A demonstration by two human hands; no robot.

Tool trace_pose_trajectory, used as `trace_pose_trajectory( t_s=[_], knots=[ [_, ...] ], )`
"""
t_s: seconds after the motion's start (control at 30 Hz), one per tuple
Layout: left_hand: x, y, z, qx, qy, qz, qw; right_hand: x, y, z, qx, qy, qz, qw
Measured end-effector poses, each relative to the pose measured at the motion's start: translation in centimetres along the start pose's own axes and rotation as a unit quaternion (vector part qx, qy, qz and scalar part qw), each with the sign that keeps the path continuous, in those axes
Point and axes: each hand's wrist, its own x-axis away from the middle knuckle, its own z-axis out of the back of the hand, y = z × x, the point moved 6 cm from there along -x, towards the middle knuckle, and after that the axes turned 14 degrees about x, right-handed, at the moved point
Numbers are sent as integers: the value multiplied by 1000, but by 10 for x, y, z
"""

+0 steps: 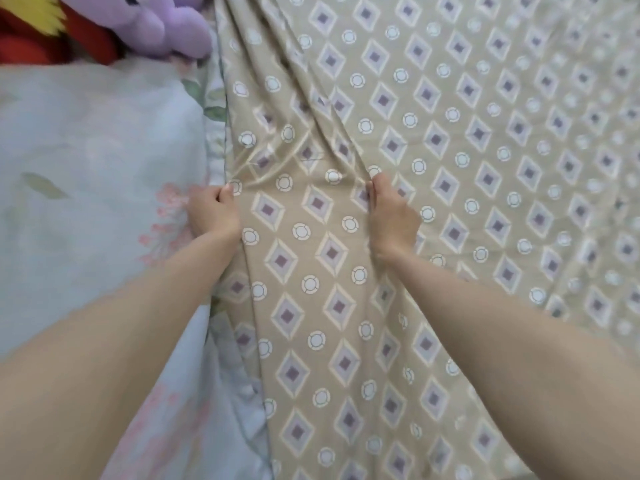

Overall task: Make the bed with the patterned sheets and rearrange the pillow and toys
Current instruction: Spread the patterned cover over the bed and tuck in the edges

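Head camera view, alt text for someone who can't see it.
Two hands grip a tan diamond-patterned sheet: left hand at its edge beside pale floral bedding, right hand on a fold. Purple plush and red plush at top left.

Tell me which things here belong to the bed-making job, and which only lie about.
Job: diamond-patterned sheet, gripped by left hand and right hand; purple plush toy; red plush toy.
Lying about: pale floral bedding, not gripped.

Two bare hands: one left hand (213, 211), one right hand (393, 216). One tan diamond-patterned sheet (485, 168). One pale blue floral cloth (86, 150). Two toys: one purple plush toy (162, 22), one red-and-yellow plush toy (31, 29).
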Motion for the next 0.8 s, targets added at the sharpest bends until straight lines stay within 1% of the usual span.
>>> trace_pose_trajectory(
  t_s=[0.1, 0.17, 0.23, 0.3, 0.4, 0.47, 0.57, 0.63, 0.7, 0.8],
  knots=[
    [11, -1, 0, 19, -2, -28, 999, 6, 0, -4, 24, 2, 13, 1000],
    [27, -3, -1, 63, -15, -16, 998, 15, 1, -2, 31, -1, 18, 999],
    [48, -11, -4, 83, -36, -3, 996, 29, 4, 1, 34, 2, 16, 999],
    [71, -26, -2, 70, -49, -10, 996, 46, 8, 3, 25, -11, 1, 1000],
    [106, -52, 5, 21, -56, -36, 998, 75, 19, 1, 10, -34, -37, 999],
    [121, -63, 10, -4, -52, -43, 998, 98, 28, 0, 34, -42, -49, 997],
    [120, -65, 15, -10, -51, -35, 998, 125, 41, -5, 52, -63, -61, 995],
    [110, -63, 13, -22, -43, -41, 998, 125, 49, -7, 53, -67, -61, 994],
    [106, -64, 12, -36, -33, -41, 998, 118, 55, -9, 66, -66, -37, 995],
    [108, -66, 11, -9, -9, -17, 1000, 115, 58, -12, 78, -61, -18, 995]
  ],
)
